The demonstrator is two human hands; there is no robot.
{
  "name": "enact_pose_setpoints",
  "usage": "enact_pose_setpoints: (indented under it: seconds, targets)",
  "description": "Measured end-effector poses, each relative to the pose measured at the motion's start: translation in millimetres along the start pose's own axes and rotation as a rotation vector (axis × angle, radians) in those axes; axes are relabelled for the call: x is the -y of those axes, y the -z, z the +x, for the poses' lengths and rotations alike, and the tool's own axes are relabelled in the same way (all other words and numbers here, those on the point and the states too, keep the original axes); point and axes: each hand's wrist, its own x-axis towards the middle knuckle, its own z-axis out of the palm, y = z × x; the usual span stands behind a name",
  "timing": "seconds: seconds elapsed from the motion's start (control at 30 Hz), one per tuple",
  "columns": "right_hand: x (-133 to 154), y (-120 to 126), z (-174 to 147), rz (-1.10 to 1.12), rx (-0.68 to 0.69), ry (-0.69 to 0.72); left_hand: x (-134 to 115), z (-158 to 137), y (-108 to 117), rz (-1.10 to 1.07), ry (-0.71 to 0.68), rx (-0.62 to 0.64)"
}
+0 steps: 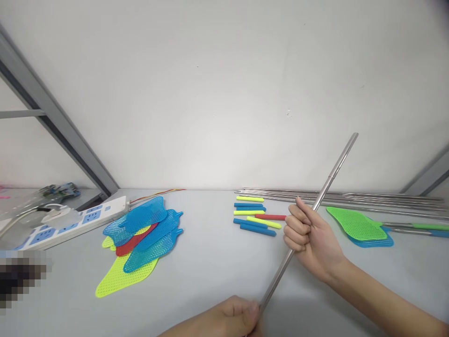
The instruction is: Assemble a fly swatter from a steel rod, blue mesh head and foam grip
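Observation:
My right hand [312,241] is wrapped round the middle of a shiny metal rod [339,163], which slants up to the right. At the bottom edge of the view my left hand [229,318] pinches the rod's lower end, and that end is hidden by the fingers. A thin joint line crosses the rod above my right hand. Just left of that hand lie several plastic tubes, among them a blue tube [257,228], a yellow tube [249,213] and a red tube [270,217].
Mesh fly swatter heads in blue [150,252], red [135,244] and yellow [122,276] are piled at left. Behind them sits a power strip [75,224]. More metal rods [351,199] lie along the wall. Beneath them rest a green fly swatter [358,223] and a blue one [382,241].

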Motion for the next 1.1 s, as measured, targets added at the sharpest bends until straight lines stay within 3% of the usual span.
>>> enact_pose_setpoints:
  seconds: [0.27, 0.43, 0.83, 1.1]
  targets:
    - [9, -1, 4, -0.022, -0.012, 0.019, 2, 2, 1, -0.087, 0.075, -0.078]
    - [21, -3, 5, -0.035, -0.035, 0.085, -7, 4, -3, -0.194, 0.004, -0.195]
    - [49, -3, 5, -0.025, -0.045, 0.192, -5, -1, 4, -0.267, -0.080, -0.103]
    - [55, -4, 6, -0.017, -0.060, 0.226, 0, -2, 8, -0.200, -0.140, -0.149]
